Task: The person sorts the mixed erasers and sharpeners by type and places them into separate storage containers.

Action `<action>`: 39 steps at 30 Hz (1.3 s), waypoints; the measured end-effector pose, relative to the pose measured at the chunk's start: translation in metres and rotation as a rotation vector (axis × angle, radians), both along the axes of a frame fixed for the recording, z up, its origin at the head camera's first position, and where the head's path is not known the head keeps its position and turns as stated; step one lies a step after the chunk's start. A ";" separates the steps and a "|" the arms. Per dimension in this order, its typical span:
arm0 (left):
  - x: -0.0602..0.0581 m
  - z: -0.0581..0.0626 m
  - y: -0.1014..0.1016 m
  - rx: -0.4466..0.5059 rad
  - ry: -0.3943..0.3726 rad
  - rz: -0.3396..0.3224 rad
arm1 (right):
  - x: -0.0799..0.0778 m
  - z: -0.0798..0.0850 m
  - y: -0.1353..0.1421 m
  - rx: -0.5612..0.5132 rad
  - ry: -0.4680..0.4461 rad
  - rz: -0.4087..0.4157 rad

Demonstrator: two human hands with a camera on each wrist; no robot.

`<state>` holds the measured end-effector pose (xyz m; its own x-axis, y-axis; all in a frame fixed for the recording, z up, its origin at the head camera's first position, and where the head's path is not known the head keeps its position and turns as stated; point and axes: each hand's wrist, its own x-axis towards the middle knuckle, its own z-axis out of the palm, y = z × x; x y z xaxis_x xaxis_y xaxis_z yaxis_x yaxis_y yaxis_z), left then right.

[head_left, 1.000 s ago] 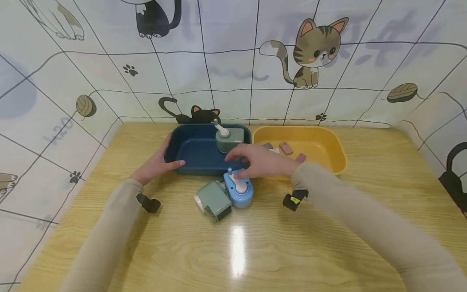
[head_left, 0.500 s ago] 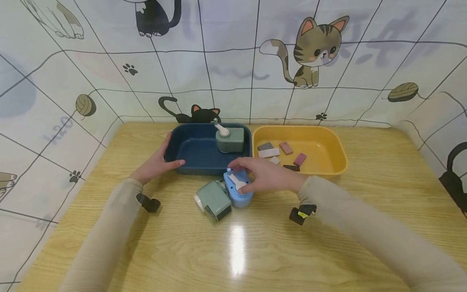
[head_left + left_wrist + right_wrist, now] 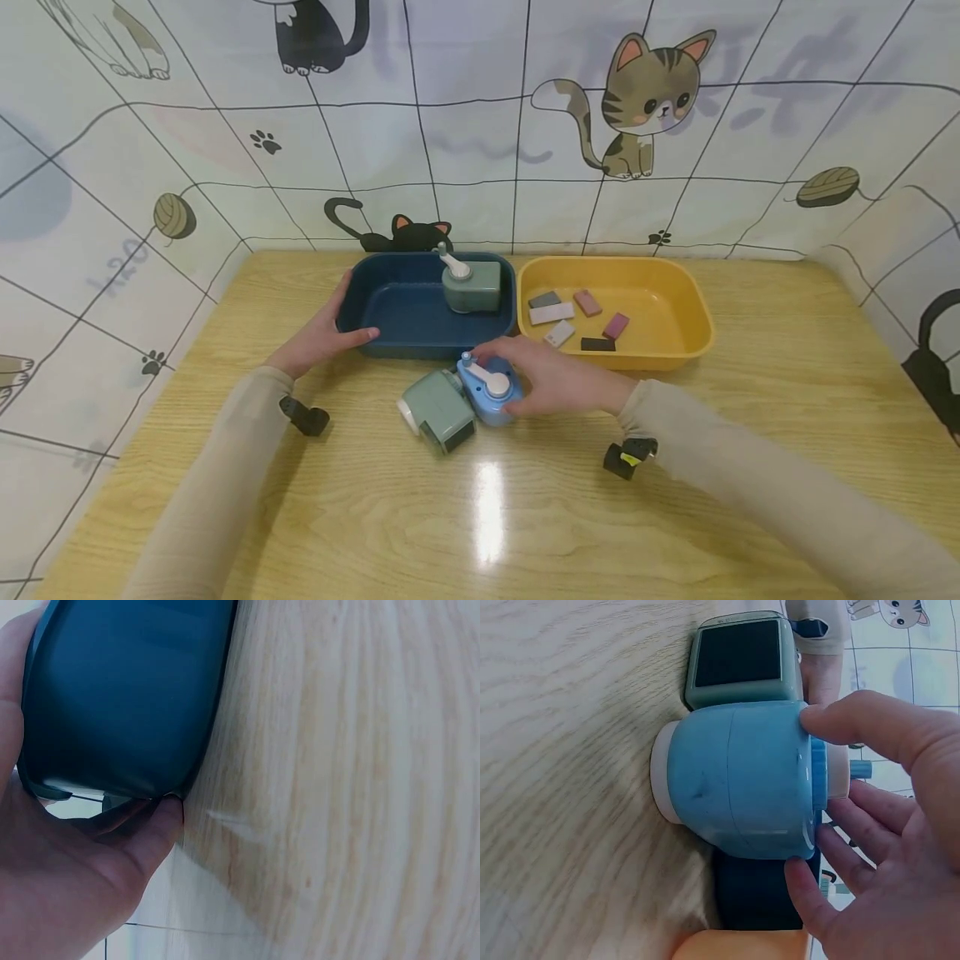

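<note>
My left hand point(image 3: 315, 342) grips the left end of a navy plastic bin point(image 3: 408, 352), thumb over the front rim. In the left wrist view, fingers point(image 3: 157, 832) press under the end of the bin. My right hand point(image 3: 558, 379) holds a blue crank pencil sharpener point(image 3: 491, 406), which stands upright in front of the bin. The right wrist view shows the thumb at one side of its top and the fingers around the other. Beside it a green pencil sharpener point(image 3: 438, 408) lies on its side. Another green sharpener point(image 3: 474, 289) stands inside the navy bin, its white crank up.
A yellow bin point(image 3: 675, 354) stands against the navy one's right side. Inside are several small eraser-like blocks, among them a white block point(image 3: 551, 313), a pink block point(image 3: 587, 303) and a dark block point(image 3: 597, 344). A cat-print cloth point(image 3: 480, 150) rises behind the wooden table point(image 3: 375, 517).
My right hand has come down and back from over the navy bin's front rim and closed around the blue sharpener, which has turned slightly. The left hand has stayed on the bin.
</note>
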<state>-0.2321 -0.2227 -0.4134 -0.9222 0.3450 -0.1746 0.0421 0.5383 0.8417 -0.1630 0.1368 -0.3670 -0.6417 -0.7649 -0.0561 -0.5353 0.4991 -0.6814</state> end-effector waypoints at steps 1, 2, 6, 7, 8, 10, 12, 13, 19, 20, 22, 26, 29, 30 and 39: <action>0.000 0.000 0.000 0.001 0.000 0.001 | 0.000 -0.001 0.000 -0.008 0.001 0.003; 0.001 0.000 0.000 0.001 -0.001 0.001 | 0.001 -0.003 0.001 -0.014 0.005 0.003; 0.000 0.000 0.000 -0.007 -0.002 0.004 | 0.005 -0.010 -0.001 -0.036 0.005 -0.047; 0.000 -0.001 0.000 -0.008 -0.002 0.004 | 0.007 -0.011 -0.002 -0.042 0.012 -0.063; -0.001 -0.001 0.000 -0.009 -0.001 0.004 | 0.008 -0.013 -0.003 -0.051 0.014 -0.080; -0.001 -0.001 0.000 -0.006 -0.004 0.004 | 0.011 -0.015 -0.004 -0.071 0.020 -0.112; -0.001 -0.001 0.000 -0.002 -0.010 0.003 | 0.013 -0.017 -0.005 -0.084 0.033 -0.136; -0.001 0.001 0.001 0.003 -0.014 0.002 | 0.014 -0.018 -0.005 -0.088 0.038 -0.145; 0.008 0.019 0.010 0.028 -0.039 0.001 | 0.017 -0.017 -0.002 -0.053 0.056 -0.129; 0.009 0.021 0.011 0.033 -0.038 -0.001 | 0.017 -0.017 -0.001 -0.045 0.057 -0.118; 0.012 0.026 0.013 0.038 -0.038 -0.003 | 0.017 -0.016 0.001 -0.042 0.050 -0.095; 0.012 0.026 0.013 0.042 -0.041 -0.004 | 0.016 -0.017 0.005 -0.063 0.036 -0.059; 0.012 0.025 0.012 0.038 -0.045 0.002 | 0.016 -0.018 0.007 -0.071 0.030 -0.054; 0.012 0.025 0.012 0.037 -0.046 0.003 | 0.016 -0.019 0.007 -0.069 0.030 -0.056; 0.011 0.024 0.012 0.033 -0.045 0.003 | 0.020 -0.023 0.006 -0.101 0.018 -0.180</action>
<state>-0.2216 -0.2111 -0.3899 -0.9147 0.3486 -0.2046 0.0022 0.5105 0.8599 -0.1430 0.1428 -0.3903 -0.7686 -0.6391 0.0283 -0.4566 0.5171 -0.7239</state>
